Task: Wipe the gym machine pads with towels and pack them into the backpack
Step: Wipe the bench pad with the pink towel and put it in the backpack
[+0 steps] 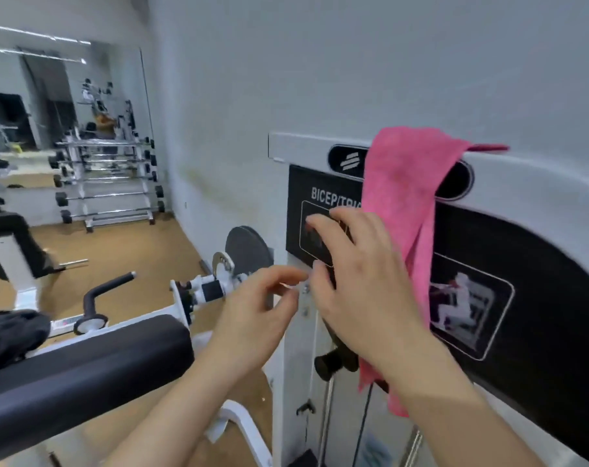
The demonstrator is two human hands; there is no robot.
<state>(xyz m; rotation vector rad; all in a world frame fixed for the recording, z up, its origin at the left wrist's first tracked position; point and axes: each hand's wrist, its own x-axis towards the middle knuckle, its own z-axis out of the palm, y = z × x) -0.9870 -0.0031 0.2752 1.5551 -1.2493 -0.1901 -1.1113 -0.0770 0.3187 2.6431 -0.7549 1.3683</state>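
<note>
A pink towel (406, 203) hangs folded over the top edge of the white bicep/tricep machine housing (539, 183). My right hand (357, 281) is raised in front of the machine's black label, fingers spread and loosely bent, just left of the towel and not gripping it. My left hand (256, 308) hovers lower and to the left, fingers loosely curled, holding nothing. The long black arm pad (84, 365) of the machine lies at lower left. A dark bundle, possibly the backpack (9, 335), sits at the far left edge.
A black weight-pin knob (330, 364) and cables sit below my right hand. The machine's handle (104, 291) and pivot disc (247, 247) are beyond the pad. A barbell rack (107, 183) stands by the mirrored wall; another bench (9, 244) is at left on the tan floor.
</note>
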